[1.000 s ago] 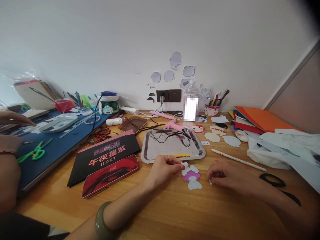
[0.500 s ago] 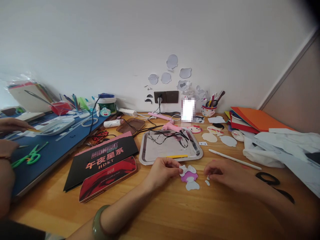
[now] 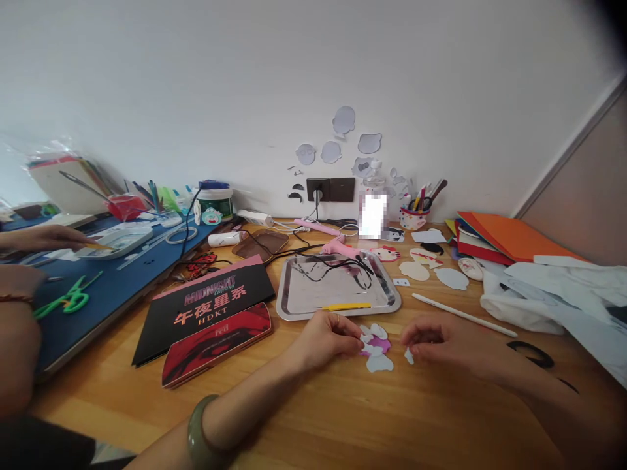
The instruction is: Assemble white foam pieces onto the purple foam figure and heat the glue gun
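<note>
My left hand [image 3: 329, 341] pinches the left edge of a layered cutout with a purple middle [image 3: 380, 344] and white pieces around it. A white lobed piece [image 3: 380, 363] forms its lower part, against the wood. Just to the right, my right hand [image 3: 434, 338] is closed with thumb and finger on a small white cutout piece [image 3: 409, 356], held a little above the table. Behind both hands lies a metal tray [image 3: 343, 295], with a yellow pen-like tool [image 3: 347, 307] along its front rim.
A pink glue gun [image 3: 339, 247] and black cables lie at the tray's back. A white pen [image 3: 463, 314] and pale cutouts [image 3: 415, 271] are to the right. A black box [image 3: 210, 297] and red case [image 3: 216, 343] lie left. Another person's hand [image 3: 63, 237] works beside green scissors [image 3: 68, 298].
The small white piece beside my right hand has been picked up between its fingers. My left hand still holds the purple and white cutout. The view has shifted slightly left.
</note>
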`<act>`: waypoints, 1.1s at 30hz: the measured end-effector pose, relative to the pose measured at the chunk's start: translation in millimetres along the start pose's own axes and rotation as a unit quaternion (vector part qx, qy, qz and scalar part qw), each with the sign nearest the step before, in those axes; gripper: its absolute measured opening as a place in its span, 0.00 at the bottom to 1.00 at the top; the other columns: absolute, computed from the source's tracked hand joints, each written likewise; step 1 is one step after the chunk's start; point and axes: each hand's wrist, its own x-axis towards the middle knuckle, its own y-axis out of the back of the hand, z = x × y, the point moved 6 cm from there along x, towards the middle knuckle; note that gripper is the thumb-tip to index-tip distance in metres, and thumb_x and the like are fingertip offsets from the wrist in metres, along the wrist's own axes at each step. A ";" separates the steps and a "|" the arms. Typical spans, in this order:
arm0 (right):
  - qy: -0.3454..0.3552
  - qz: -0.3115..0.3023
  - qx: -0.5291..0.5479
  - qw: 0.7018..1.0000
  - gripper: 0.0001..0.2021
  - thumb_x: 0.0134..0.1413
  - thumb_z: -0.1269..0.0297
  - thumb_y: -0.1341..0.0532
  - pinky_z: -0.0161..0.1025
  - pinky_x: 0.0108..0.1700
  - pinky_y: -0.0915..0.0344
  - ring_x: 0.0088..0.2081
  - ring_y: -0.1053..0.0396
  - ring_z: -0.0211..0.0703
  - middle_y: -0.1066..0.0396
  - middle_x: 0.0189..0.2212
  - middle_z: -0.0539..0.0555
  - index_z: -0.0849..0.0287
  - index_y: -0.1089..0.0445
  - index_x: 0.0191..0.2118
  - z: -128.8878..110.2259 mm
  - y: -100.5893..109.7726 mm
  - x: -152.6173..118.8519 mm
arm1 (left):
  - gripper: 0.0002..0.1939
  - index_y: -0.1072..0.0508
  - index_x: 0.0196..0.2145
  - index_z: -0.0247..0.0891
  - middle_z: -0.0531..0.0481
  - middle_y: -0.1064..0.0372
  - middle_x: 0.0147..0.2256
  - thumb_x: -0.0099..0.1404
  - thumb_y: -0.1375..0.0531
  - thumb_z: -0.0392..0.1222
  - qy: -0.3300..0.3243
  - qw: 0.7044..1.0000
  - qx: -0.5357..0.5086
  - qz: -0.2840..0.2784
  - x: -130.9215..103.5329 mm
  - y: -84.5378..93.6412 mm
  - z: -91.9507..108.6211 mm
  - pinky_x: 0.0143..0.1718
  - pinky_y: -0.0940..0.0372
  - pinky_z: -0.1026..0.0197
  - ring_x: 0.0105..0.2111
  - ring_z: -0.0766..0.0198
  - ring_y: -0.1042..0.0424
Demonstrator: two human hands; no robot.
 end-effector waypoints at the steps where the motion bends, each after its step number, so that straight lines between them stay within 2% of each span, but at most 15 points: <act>1: 0.006 -0.012 -0.040 0.999 0.07 0.47 0.64 0.42 0.33 0.33 0.38 0.31 0.33 0.38 0.29 0.28 0.50 0.57 0.29 0.33 -2.7 -1.8 -1.2 | 0.10 0.26 0.25 0.31 0.54 0.34 0.20 0.41 0.36 0.38 0.011 1.000 0.005 -0.010 -1.3 -1.7 -0.1 0.20 0.48 0.68 0.17 0.74 0.42; 3: 0.023 -0.029 -0.102 0.994 0.08 0.46 0.66 0.43 0.33 0.31 0.39 0.32 0.34 0.40 0.29 0.29 0.50 0.56 0.27 0.32 -9.6 -5.1 -3.7 | 0.09 0.26 0.24 0.32 0.54 0.34 0.20 0.41 0.37 0.37 0.035 0.999 0.018 -0.031 -4.7 -5.4 -0.3 0.21 0.46 0.68 0.18 0.73 0.41; 5: 0.027 -0.019 -0.112 0.993 0.08 0.46 0.67 0.43 0.33 0.30 0.39 0.31 0.34 0.40 0.29 0.28 0.50 0.56 0.27 0.31 -15.8 -6.3 -5.2 | 0.09 0.25 0.24 0.32 0.55 0.34 0.20 0.41 0.37 0.37 0.055 0.997 0.025 -0.043 -8.1 -8.2 -0.5 0.22 0.45 0.68 0.19 0.73 0.40; 8: 0.011 0.010 -0.038 0.999 0.07 0.47 0.64 0.43 0.32 0.29 0.40 0.27 0.34 0.37 0.31 0.24 0.49 0.58 0.28 0.31 -21.1 -10.2 -4.6 | 0.09 0.25 0.25 0.33 0.54 0.34 0.20 0.41 0.37 0.38 0.061 0.997 0.017 -0.047 -11.0 -10.1 0.1 0.23 0.43 0.67 0.20 0.72 0.38; 12: 0.014 0.013 0.055 0.998 0.08 0.46 0.61 0.41 0.31 0.26 0.42 0.23 0.37 0.34 0.33 0.20 0.48 0.60 0.30 0.29 -21.7 -25.1 0.1 | 0.10 0.24 0.26 0.33 0.53 0.33 0.22 0.42 0.37 0.38 0.057 0.997 0.002 -0.057 -11.9 -10.9 0.2 0.25 0.42 0.67 0.21 0.72 0.37; 16: 0.008 0.034 0.064 0.997 0.08 0.46 0.60 0.41 0.31 0.25 0.44 0.22 0.39 0.33 0.35 0.19 0.47 0.60 0.30 0.28 -16.1 -33.2 3.9 | 0.10 0.24 0.26 0.33 0.53 0.33 0.21 0.42 0.36 0.38 0.050 0.997 -0.002 -0.063 -11.0 -11.3 -0.2 0.25 0.41 0.67 0.21 0.72 0.38; 20: 0.006 0.021 0.087 0.996 0.08 0.47 0.60 0.42 0.31 0.24 0.45 0.22 0.40 0.33 0.37 0.18 0.47 0.60 0.31 0.28 -16.6 -37.2 4.3 | 0.11 0.24 0.28 0.33 0.53 0.33 0.22 0.43 0.37 0.38 0.049 0.995 0.013 -0.084 -11.9 -13.0 0.2 0.25 0.41 0.67 0.21 0.72 0.38; 23: 0.003 0.014 0.086 0.996 0.07 0.46 0.63 0.42 0.30 0.22 0.48 0.21 0.41 0.32 0.38 0.17 0.46 0.60 0.32 0.27 -17.9 -37.1 3.6 | 0.11 0.24 0.31 0.35 0.53 0.32 0.23 0.47 0.38 0.38 0.023 0.987 0.101 -0.121 -19.0 -11.0 6.7 0.25 0.42 0.68 0.22 0.71 0.38; 25: 0.002 -0.003 0.078 0.997 0.06 0.45 0.64 0.42 0.29 0.22 0.49 0.20 0.42 0.31 0.37 0.17 0.46 0.60 0.32 0.25 -18.0 -37.9 2.8 | 0.10 0.25 0.33 0.37 0.53 0.31 0.25 0.50 0.41 0.36 -0.040 0.959 0.243 -0.138 -26.7 -7.6 16.0 0.24 0.45 0.69 0.23 0.70 0.37; 27: -0.006 -0.033 0.076 0.997 0.05 0.44 0.66 0.42 0.29 0.22 0.48 0.20 0.41 0.31 0.37 0.17 0.46 0.61 0.31 0.25 -16.7 -41.1 1.9 | 0.08 0.25 0.29 0.38 0.53 0.30 0.24 0.51 0.43 0.34 -0.105 0.903 0.405 -0.099 -33.6 -0.8 26.1 0.23 0.47 0.68 0.23 0.69 0.37; 29: -0.019 -0.056 0.084 0.995 0.05 0.44 0.66 0.42 0.28 0.22 0.46 0.21 0.40 0.32 0.36 0.17 0.47 0.61 0.31 0.25 -14.7 -44.4 1.2 | 0.06 0.25 0.25 0.37 0.52 0.30 0.23 0.51 0.43 0.33 -0.127 0.846 0.515 -0.062 -38.1 3.4 30.9 0.23 0.48 0.67 0.22 0.68 0.36; 30: -0.024 -0.061 0.089 0.994 0.05 0.44 0.66 0.42 0.28 0.22 0.46 0.20 0.39 0.32 0.36 0.17 0.47 0.61 0.31 0.25 -13.8 -45.5 1.2 | 0.06 0.25 0.24 0.37 0.51 0.30 0.22 0.52 0.42 0.33 -0.129 0.826 0.546 -0.047 -39.1 4.1 32.2 0.23 0.48 0.66 0.22 0.67 0.36; 31: -0.026 -0.061 0.093 0.993 0.05 0.43 0.66 0.42 0.28 0.22 0.46 0.20 0.40 0.31 0.36 0.17 0.47 0.61 0.31 0.25 -13.3 -46.0 1.4 | 0.05 0.25 0.24 0.37 0.50 0.30 0.22 0.52 0.42 0.34 -0.130 0.815 0.564 -0.030 -39.4 4.1 33.4 0.24 0.48 0.66 0.23 0.66 0.35; 33: -0.027 -0.053 0.096 0.994 0.04 0.43 0.67 0.42 0.28 0.22 0.45 0.20 0.40 0.31 0.36 0.17 0.47 0.61 0.31 0.25 -12.8 -45.7 2.2 | 0.06 0.25 0.25 0.38 0.51 0.29 0.24 0.54 0.42 0.35 -0.139 0.817 0.559 0.000 -38.9 1.8 35.6 0.24 0.48 0.66 0.23 0.66 0.34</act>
